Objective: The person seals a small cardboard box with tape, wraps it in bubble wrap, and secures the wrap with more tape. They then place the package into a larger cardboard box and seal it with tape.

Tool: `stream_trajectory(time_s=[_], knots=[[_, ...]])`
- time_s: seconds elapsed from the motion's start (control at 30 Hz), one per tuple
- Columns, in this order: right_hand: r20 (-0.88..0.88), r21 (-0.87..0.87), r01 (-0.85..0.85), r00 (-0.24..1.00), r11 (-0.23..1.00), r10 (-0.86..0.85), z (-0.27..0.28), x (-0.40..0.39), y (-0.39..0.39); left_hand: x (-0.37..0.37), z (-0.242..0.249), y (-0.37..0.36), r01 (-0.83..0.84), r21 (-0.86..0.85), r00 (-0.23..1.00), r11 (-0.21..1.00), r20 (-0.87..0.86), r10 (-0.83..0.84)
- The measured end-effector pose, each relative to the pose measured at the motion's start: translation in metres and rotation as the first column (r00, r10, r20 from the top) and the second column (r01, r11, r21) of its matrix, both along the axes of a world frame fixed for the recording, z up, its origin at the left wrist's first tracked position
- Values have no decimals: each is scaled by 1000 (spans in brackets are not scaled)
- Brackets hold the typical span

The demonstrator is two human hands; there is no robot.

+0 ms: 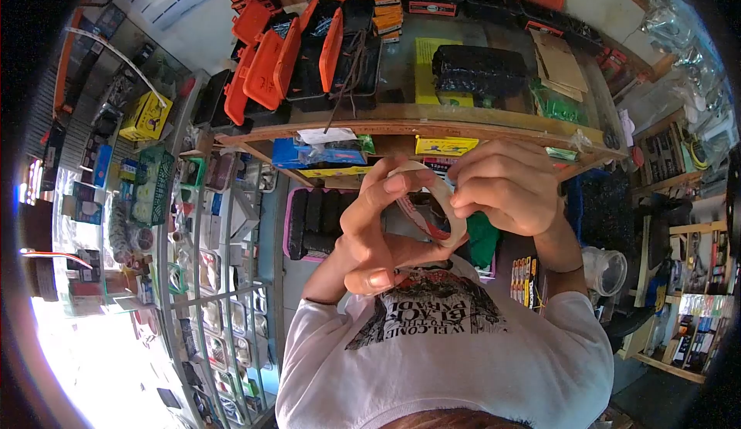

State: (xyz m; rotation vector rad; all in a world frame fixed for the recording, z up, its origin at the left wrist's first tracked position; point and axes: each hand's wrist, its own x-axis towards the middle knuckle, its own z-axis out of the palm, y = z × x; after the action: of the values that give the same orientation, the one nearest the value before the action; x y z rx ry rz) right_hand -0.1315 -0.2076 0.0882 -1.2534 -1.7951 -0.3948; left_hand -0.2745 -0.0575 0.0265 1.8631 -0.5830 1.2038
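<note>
A roll of tape (442, 197), pale on the outside with red print on its inner core, is held up in front of my chest. My left hand (378, 224) is closed around it, with fingers at its upper rim and the palm side below. My right hand (505, 186) has its fingers curled, and its fingertips press on the roll's right outer edge. Whether a loose tape end is between those fingertips is too small to tell. Beyond both hands, a package wrapped in shiny black plastic (480, 70) lies on the glass counter.
A wood-edged glass counter (401, 128) stands before me. Orange-lidded cases (270, 66) lie open on it at the left, beside flat cardboard pieces (557, 66) at the right. A metal rack (166, 220) of goods stands left; a clear plastic jar (604, 271) is at my right.
</note>
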Motion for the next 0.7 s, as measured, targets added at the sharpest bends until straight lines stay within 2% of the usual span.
stream_trajectory(time_s=[0.1,0.17,0.27,0.3,0.37,0.43,0.6,0.7], knots=[[35,18,49,998,999,-49,-1,-4,4,-2,-4,-2,1,-38,1000,999,7,-1],[14,-9,52,999,999,-52,-2,-3,5,2,-12,-7,48,-147,998,988,57,-40],[-17,-3,85,996,996,-85,-1,-5,8,5,-4,-15,-121,-128,985,984,109,135],[-25,6,102,995,995,-102,-1,-6,9,11,1,-16,-162,-99,968,982,178,178],[-12,-9,109,994,994,-109,0,-5,7,13,4,-15,-212,-65,955,975,199,221],[-12,-23,126,992,992,-126,-2,-5,5,7,4,-14,-224,-49,969,973,96,228],[-21,-55,161,987,985,-162,-7,-6,-1,3,2,-8,-182,13,983,983,29,181],[-49,-33,158,986,987,-159,-9,-4,-3,3,-3,-9,-210,24,977,977,51,209]])
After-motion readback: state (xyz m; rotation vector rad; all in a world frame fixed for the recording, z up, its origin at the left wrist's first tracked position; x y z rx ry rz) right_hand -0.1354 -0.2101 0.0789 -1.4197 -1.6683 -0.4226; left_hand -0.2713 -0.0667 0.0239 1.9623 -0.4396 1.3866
